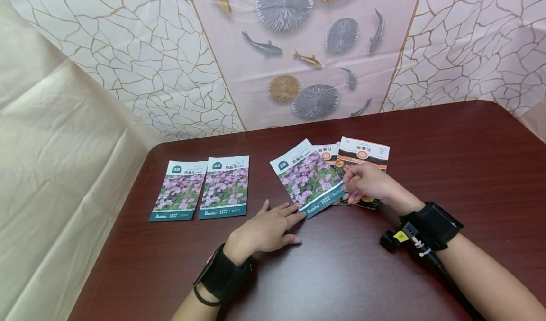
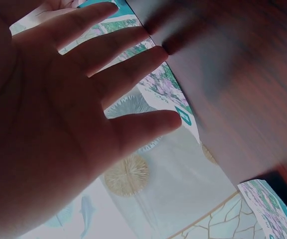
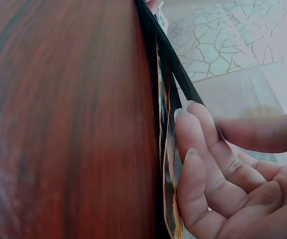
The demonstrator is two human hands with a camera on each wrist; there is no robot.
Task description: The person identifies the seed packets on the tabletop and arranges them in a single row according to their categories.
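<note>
Pinching the lower right corner of a flat, rectangular white-and-teal packet printed with purple flowers [image 1: 307,176], my right hand [image 1: 368,183] sets thumb above and curled fingers beneath, probably because an edge is the easiest hold on something so thin. In the right wrist view that edge stands raised, which seems to give my fingertips their room. The held packet slants over a flat white, black and orange packet [image 1: 326,151] and reaches a second orange-printed rectangular packet [image 1: 362,156] just beside it, so much of the former is covered. My left hand [image 1: 266,228] is spread wide, fingers straight, index fingertip at the held packet's lower left corner, perhaps to steady it; I cannot tell whether it presses. Off to the left, on the dark red-brown wood-grained table [image 1: 332,273], a left-hand purple-flower packet [image 1: 179,190] and its matching teal-edged neighbour [image 1: 224,186] lie upright to me, side by side, perhaps paired for their shared print.
</note>
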